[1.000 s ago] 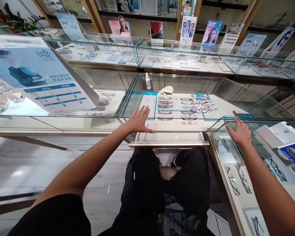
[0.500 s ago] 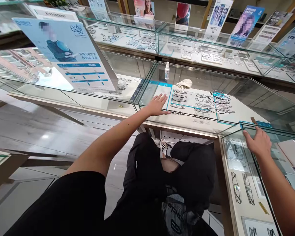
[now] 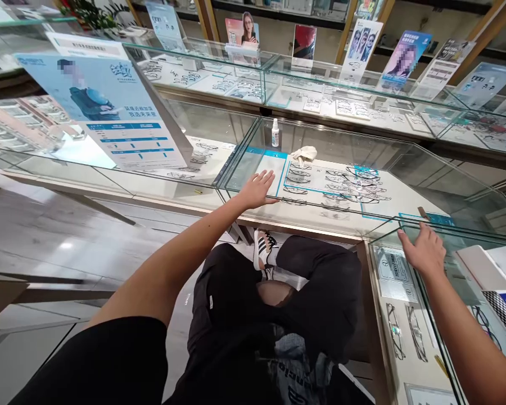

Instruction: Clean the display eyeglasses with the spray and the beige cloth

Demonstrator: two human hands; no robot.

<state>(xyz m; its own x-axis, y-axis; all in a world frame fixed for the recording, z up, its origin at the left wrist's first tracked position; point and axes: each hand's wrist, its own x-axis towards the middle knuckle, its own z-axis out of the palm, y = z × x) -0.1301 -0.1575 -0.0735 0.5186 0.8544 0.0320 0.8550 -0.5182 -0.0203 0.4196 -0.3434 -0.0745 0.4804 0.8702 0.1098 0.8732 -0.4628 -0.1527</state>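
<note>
My left hand lies flat with fingers spread on the glass top of the display case, holding nothing. To its right are rows of eyeglasses, with more frames stacked farther right. A white spray bottle stands beyond that hand, and a crumpled cream cloth lies beside the bottle. My right hand rests on the glass near the corner of the side case, thumb apart from the fingers, with nothing in it. A small brown object lies just past its fingertips.
A large blue-and-white sign stands on the counter at left. White boxes sit on the side case at right. Behind runs another glass case with eyeglasses and upright posters. My legs are under the counter.
The view has shifted, so the counter and cases appear lower and farther left, with more of the right-hand boxes showing. Both hands keep their places on the glass.
</note>
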